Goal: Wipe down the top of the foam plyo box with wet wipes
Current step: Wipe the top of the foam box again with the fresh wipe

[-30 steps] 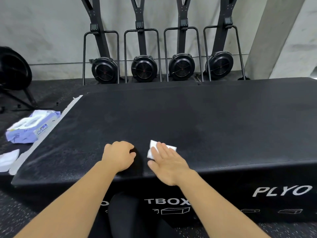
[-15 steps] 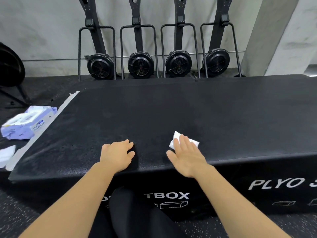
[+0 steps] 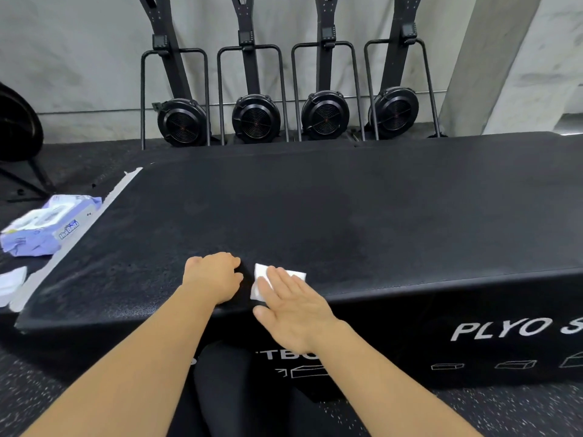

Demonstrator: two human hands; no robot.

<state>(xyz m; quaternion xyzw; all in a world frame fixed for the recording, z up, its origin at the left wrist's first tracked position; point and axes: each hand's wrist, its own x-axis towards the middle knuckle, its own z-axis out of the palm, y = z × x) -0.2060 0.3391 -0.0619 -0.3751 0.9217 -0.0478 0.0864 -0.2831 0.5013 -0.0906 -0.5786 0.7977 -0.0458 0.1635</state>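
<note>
Right hand (image 3: 293,313) is down flat, fingers straight and together, pressing the white wet wipe (image 3: 260,280) onto the top of the black foam plyo box (image 3: 347,216). The wipe sits at 6 o'clock on that top, just back from the near edge, its far corners poking out past the fingertips. Left hand (image 3: 211,275) rests right beside it on the 9 o'clock side, fingers curled under and nothing visible in them, close to the wipe but not touching it.

Off the box at 9 o'clock, a lilac pack of wet wipes (image 3: 47,225) lies on the floor, hard against a pale strip (image 3: 44,275) running along the box's left edge. Another white wipe (image 3: 9,283) shows at 8 o'clock, cut off by the frame. At 12 o'clock, 4 black fan-wheel machines (image 3: 255,119) stand in a row against the grey wall. White "PLYO" lettering (image 3: 504,329) runs across the box's front face, and a black-clad leg (image 3: 227,389) shows at 6 o'clock between the forearms.
</note>
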